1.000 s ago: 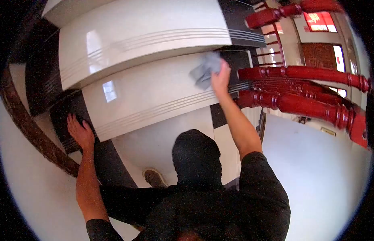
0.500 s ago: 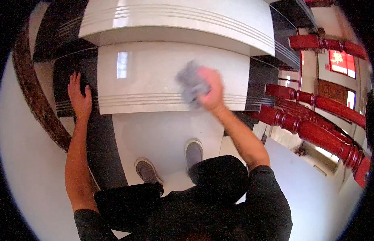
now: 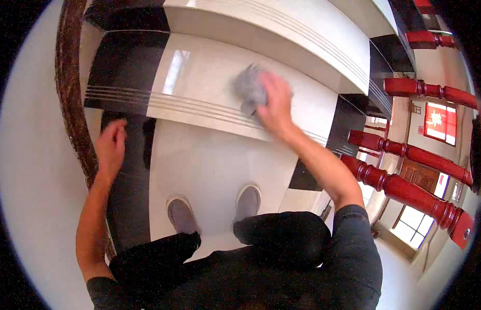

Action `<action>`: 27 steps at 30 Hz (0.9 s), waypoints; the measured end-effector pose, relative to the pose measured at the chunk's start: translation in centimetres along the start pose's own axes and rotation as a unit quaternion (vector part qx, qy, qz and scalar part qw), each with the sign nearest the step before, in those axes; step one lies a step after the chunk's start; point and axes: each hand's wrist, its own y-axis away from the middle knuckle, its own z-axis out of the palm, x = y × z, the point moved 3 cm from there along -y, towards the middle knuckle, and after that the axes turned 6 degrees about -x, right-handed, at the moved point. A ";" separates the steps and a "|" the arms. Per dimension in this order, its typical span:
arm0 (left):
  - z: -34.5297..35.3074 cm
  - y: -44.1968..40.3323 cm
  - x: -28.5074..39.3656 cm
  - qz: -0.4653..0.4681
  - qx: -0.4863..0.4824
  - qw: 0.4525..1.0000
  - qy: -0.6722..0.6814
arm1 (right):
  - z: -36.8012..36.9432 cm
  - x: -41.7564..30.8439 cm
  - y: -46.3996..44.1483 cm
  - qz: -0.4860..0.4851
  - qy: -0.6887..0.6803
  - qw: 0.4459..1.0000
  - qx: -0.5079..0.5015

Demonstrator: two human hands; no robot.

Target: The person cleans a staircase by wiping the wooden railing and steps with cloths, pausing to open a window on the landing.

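item: one grey cloth [image 3: 245, 89], crumpled, outline blurred. location: on the pale stair tread [image 3: 204, 62], right of the tread's middle, between the riser above and the grooved lines [image 3: 191, 107] along the front edge; its lower end comes close to the grooves.

holder: right hand [image 3: 275, 101], fingers bent over the cloth and gripping it, the bulk of the cloth showing to the left of the fingers. forearm enters from the lower right.

key relation: cloth lies directly at the right hand's fingers, on their left side, touching; the left hand is well apart, lower and farther left. nearer hand: the right, plainly. long axis of cloth: seems to run from riser toward front edge, across the tread's length; blur and bunching make this uncertain. the tread itself runs long from upper left to lower right.

second hand: left hand [image 3: 111, 150], fingers loosely bent, thumb apart, nothing seen in it. position: above the dark side strip [image 3: 129, 199], below the dark end panel [image 3: 124, 64] of the tread; contact with the strip, cannot tell.

surroundings: dark brown trim [image 3: 72, 103], left; red balusters [image 3: 398, 188], right; two grey shoes [image 3: 246, 202] on the pale surface below the tread.
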 end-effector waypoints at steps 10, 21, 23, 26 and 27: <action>3.3 2.6 6.5 0.100 0.009 0.994 0.045 | 7.8 -12.3 0.2 -0.203 -0.129 0.953 -0.186; 1.3 -2.3 10.6 -0.146 -0.060 0.801 0.577 | 0.3 -14.2 -6.1 -0.159 -0.356 0.896 -0.211; -2.8 -5.2 8.4 0.011 0.028 0.960 0.277 | -0.2 -8.3 -4.3 -0.049 -0.267 0.948 -0.163; -8.3 -9.6 7.5 -0.007 0.180 0.982 -0.059 | -0.1 1.2 1.1 0.107 -0.120 0.985 -0.065; -8.8 -11.9 6.2 0.004 0.167 0.975 -0.144 | -0.4 3.1 2.8 0.132 -0.083 0.987 -0.035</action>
